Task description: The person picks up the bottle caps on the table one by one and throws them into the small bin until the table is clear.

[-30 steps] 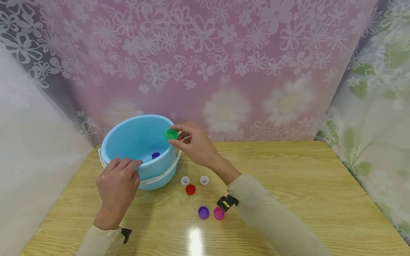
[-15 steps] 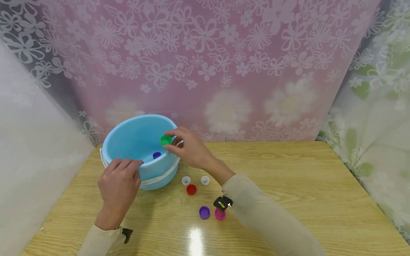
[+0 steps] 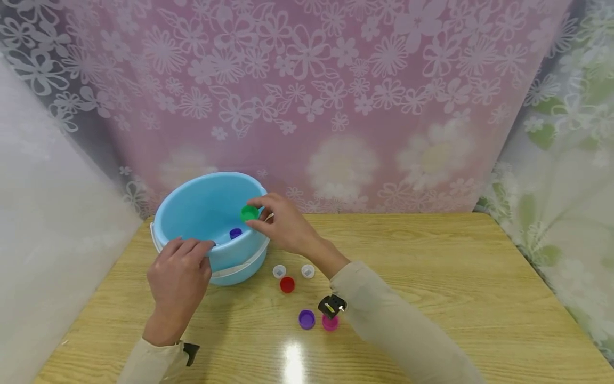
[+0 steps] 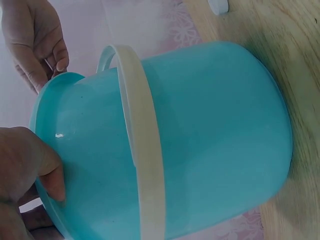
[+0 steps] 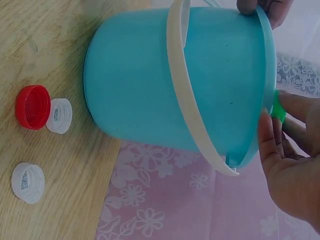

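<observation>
A light blue bucket (image 3: 192, 208) with a white handle (image 4: 145, 150) stands at the left of the table. My left hand (image 3: 179, 277) grips its near rim, thumb on the outside and fingers over the edge. At the right side of the rim, my right hand (image 3: 285, 224) pinches a green bottle cap (image 3: 249, 213) between thumb and fingers, over the bucket's opening. Inside the bucket lies a dark purple cap (image 3: 235, 233). In the right wrist view the green cap is partly hidden by the rim and fingers.
On the wooden table (image 3: 408, 266), right of the bucket, lie two white caps (image 3: 279, 271), a red cap (image 3: 287, 285), a purple cap (image 3: 307, 319) and a pink cap (image 3: 330, 322). The pink one is partly covered by the right wrist camera (image 3: 331, 305). A flowered curtain (image 3: 297, 106) hangs behind.
My right hand has moved slightly left and down, carrying the green cap from the bucket's right rim to over its opening. My left hand stays on the rim.
</observation>
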A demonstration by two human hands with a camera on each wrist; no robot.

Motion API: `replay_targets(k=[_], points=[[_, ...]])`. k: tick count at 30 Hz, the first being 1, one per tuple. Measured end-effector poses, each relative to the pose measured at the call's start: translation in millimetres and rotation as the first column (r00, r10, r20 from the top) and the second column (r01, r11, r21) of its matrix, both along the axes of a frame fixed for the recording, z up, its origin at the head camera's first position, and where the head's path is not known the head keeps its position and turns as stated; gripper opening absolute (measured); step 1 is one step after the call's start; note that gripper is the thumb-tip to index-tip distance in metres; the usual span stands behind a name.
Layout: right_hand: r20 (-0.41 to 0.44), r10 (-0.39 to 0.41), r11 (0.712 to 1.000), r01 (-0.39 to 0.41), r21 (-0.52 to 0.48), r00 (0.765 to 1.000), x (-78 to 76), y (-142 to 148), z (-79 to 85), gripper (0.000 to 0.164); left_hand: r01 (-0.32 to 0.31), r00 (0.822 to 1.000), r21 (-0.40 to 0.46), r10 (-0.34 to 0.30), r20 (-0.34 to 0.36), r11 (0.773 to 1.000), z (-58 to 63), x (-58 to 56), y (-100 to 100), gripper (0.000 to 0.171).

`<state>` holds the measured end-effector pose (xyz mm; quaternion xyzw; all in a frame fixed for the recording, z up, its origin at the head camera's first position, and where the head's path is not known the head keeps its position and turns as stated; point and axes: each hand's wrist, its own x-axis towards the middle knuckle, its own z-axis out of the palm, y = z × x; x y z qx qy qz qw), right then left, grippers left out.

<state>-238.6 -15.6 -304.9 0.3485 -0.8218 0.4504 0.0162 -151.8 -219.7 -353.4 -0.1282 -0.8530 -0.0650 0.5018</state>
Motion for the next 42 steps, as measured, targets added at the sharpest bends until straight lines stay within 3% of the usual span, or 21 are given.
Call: replay_targets(k=[17,42], points=[[-0.039,-0.027,0.992,0.032,0.125,0.999,0.0,-8,4.1,0.039,-0.010,0.999,-0.013,0.010,0.031,1.000,0.5,2.3,-3,0.027],[0.025,-0.036,0.996,0.034,0.089,0.999,1.1,5,2.6,0.045,0.003,1.000,-0.002,-0.003,0.016,1.000,-0.7,-1.4,-4,0.027]])
